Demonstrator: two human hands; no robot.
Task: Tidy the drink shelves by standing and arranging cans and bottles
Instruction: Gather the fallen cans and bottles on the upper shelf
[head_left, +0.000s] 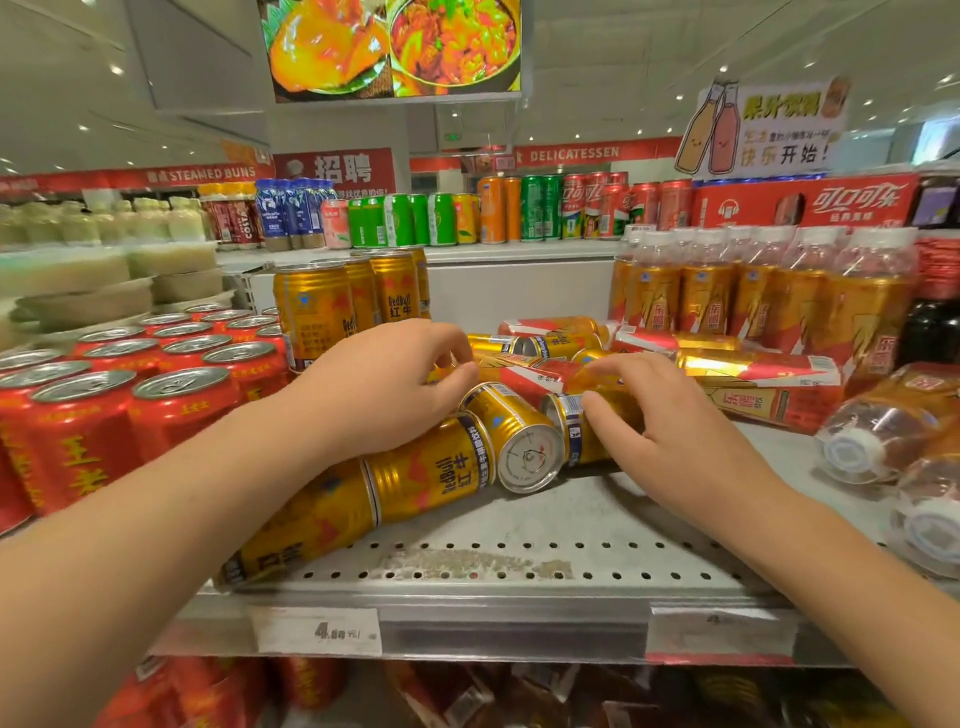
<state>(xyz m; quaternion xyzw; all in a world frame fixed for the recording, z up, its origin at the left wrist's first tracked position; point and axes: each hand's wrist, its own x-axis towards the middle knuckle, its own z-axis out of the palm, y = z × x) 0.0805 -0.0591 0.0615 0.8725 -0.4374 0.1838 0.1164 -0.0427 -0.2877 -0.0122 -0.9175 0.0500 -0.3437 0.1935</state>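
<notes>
Toppled gold cans (426, 478), left hand (384, 389) curled over one, right hand (675, 436) pinching another; bare shelf (597, 525) toward front edge.

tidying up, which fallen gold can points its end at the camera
The central gold can, silver end toward the camera; other fallen cans show their sides.

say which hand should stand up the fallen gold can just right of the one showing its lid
Right hand: its thumb and fingers curl around that fallen can; the left hand sits over cans further left.

gold cans (441, 467) toppled mid-shelf, others (353, 301) upright behind
</notes>
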